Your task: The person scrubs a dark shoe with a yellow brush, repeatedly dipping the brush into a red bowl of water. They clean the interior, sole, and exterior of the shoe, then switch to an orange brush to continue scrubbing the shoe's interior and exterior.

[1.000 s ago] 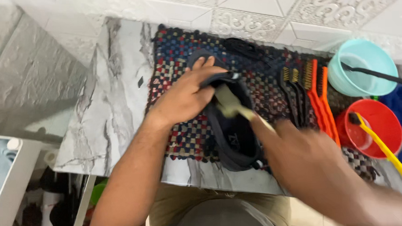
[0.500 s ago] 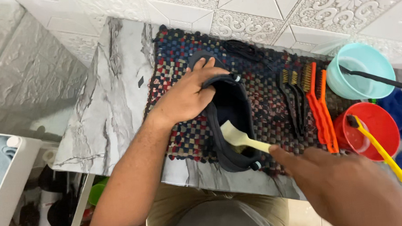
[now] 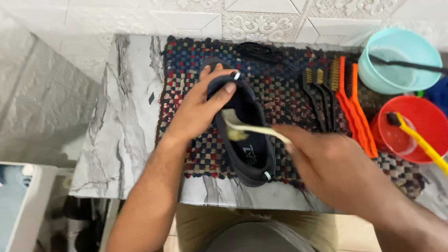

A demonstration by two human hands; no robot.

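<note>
A dark navy shoe lies on a checkered woven mat, toe toward me. My left hand clamps its far end, thumb across the top. My right hand holds a cream-coloured brush by the handle, with the bristle head pressed on the shoe's upper side near the middle.
The mat lies on a marble-patterned table. To the right lie several small brushes with black and orange handles. A teal bowl and a red bowl holding a yellow-handled brush stand at the far right. Dark laces rest at the mat's back.
The brush head has travelled along the shoe: from the far part, down toward the near end, and now back up to the middle. My left hand kept its hold.
</note>
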